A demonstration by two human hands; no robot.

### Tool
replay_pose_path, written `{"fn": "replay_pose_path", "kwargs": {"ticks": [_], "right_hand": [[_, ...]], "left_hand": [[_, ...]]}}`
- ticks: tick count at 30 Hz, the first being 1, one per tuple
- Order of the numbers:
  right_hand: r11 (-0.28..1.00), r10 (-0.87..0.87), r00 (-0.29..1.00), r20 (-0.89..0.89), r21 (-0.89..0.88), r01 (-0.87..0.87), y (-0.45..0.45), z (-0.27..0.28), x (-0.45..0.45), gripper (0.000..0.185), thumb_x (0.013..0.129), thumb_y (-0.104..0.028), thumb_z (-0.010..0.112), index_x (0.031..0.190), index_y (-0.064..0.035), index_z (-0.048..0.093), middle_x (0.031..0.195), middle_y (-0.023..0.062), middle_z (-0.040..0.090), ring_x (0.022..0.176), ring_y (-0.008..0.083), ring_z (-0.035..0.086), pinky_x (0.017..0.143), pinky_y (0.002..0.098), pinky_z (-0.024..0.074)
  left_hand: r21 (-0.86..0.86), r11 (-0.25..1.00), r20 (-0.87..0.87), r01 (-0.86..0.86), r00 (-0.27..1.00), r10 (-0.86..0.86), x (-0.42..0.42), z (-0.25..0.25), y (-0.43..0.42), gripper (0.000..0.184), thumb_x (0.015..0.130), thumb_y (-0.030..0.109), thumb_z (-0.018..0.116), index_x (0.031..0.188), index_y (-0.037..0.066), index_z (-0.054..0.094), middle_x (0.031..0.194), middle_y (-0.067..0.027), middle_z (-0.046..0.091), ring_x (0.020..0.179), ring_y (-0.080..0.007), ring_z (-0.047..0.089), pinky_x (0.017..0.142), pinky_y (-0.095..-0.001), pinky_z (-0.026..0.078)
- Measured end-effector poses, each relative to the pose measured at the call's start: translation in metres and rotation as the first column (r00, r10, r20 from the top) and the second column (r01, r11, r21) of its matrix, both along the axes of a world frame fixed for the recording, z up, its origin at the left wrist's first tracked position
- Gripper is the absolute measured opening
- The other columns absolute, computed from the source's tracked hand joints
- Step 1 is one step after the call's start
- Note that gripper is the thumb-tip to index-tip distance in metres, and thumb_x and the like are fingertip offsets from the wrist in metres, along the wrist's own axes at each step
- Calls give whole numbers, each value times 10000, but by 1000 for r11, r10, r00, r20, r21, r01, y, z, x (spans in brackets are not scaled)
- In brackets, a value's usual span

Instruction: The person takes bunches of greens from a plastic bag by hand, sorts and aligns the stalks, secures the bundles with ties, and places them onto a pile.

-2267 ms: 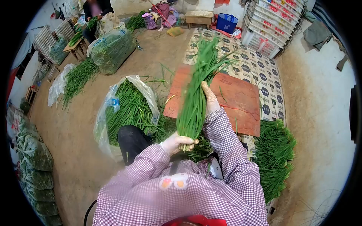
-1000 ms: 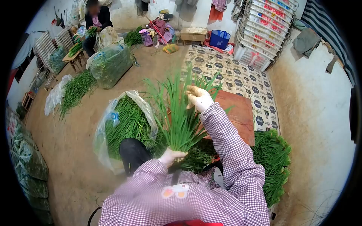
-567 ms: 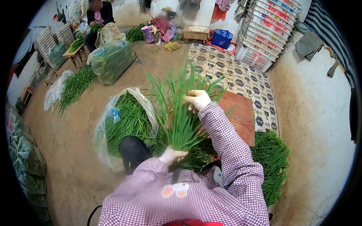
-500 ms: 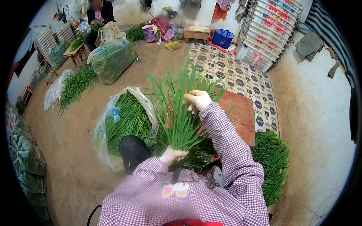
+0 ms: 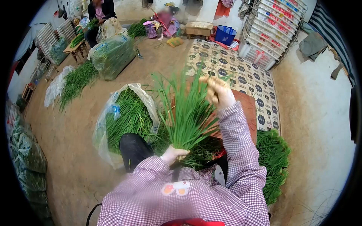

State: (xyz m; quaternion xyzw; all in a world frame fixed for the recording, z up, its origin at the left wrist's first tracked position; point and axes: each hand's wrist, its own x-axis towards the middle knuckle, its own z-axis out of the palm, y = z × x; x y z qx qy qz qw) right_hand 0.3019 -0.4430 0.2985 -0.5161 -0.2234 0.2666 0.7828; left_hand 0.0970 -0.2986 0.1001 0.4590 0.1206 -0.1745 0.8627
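Note:
My left hand, in what looks like a thin pale glove, is wrapped round the lower end of a bunch of green chives. The long leaves fan upward and away from me. Beside the upper right of the bunch, my right hand is raised with its stained fingers curled. It is slightly blurred, and what the fingers hold, if anything, cannot be made out. Below the bunch lie more loose green leaves, and beyond it is a reddish-brown board.
An open clear bag of greens stands left of my knee. Trimmed bundles are piled at right, near stacked white crates. A patterned mat covers the floor ahead. Another person sits at the far left behind a full bag.
My right hand has moved up and to the right, from among the leaves to the bunch's outer edge, and its fingers are more curled. My left hand keeps its hold on the chives.

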Motion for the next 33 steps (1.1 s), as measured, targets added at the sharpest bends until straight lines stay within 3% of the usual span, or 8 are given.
{"fn": "replay_pose_path", "kwargs": {"ticks": [3,7,10,11,14,21,27,33], "right_hand": [[617,672,740,36,-580,-532,-14,29,-32,486,821,-268,699,1214,-10,576,858,83,703,568,97,619,523,229,519],[541,321,776,543,-778,320,19,-20,-44,509,826,-266,694,1236,-1,553,749,130,673,589,128,634,514,256,508],[534,446,522,727,-684,497,41,-65,-34,423,826,-292,682,1114,12,627,691,110,656,572,142,629,493,267,493],[531,378,747,547,-789,309,45,-64,-36,313,835,-262,658,978,16,669,641,87,634,517,135,595,462,273,475],[717,-142,972,187,-658,231,51,-47,-35,230,864,-220,611,895,-2,676,600,54,605,420,99,495,405,261,426],[808,-584,811,19,106,579,-7,18,14,322,894,-282,609,1049,-1,579,904,121,681,500,107,542,442,235,449],[975,-90,985,148,-188,117,-55,-8,-27,259,910,-256,585,863,-12,661,648,41,624,484,93,527,440,227,434],[711,337,931,-140,-610,-349,-37,-89,-79,333,909,-288,600,975,31,663,780,86,665,610,112,605,514,229,489]], "left_hand": [[15,1000,10,-12,1000,12,3,-1,3,278,730,25,707,983,13,593,769,-55,624,567,-118,565,497,-231,450],[64,997,-50,-37,998,41,3,-4,0,280,738,32,713,992,14,598,794,-54,638,616,-116,594,541,-239,492],[56,998,-52,-19,998,22,2,-5,-2,284,745,30,708,1005,5,595,817,-66,647,641,-117,603,552,-240,502],[52,999,-63,-18,998,21,0,-4,-3,286,746,26,704,1009,2,593,821,-70,648,644,-118,603,551,-241,502],[-19,999,-54,-47,998,46,1,9,-6,214,748,7,696,932,25,589,728,-28,600,558,-102,555,474,-224,440],[-206,977,-90,-46,996,28,1,8,0,204,772,8,643,967,-7,585,773,-61,603,600,-122,553,540,-251,454],[-408,910,-98,-75,994,38,9,-4,8,245,805,90,646,993,-51,577,802,-62,597,643,-149,553,604,-297,430],[-351,931,-78,-101,994,78,12,8,6,277,800,149,669,984,-42,589,769,-58,592,640,-142,545,615,-278,427]]}}
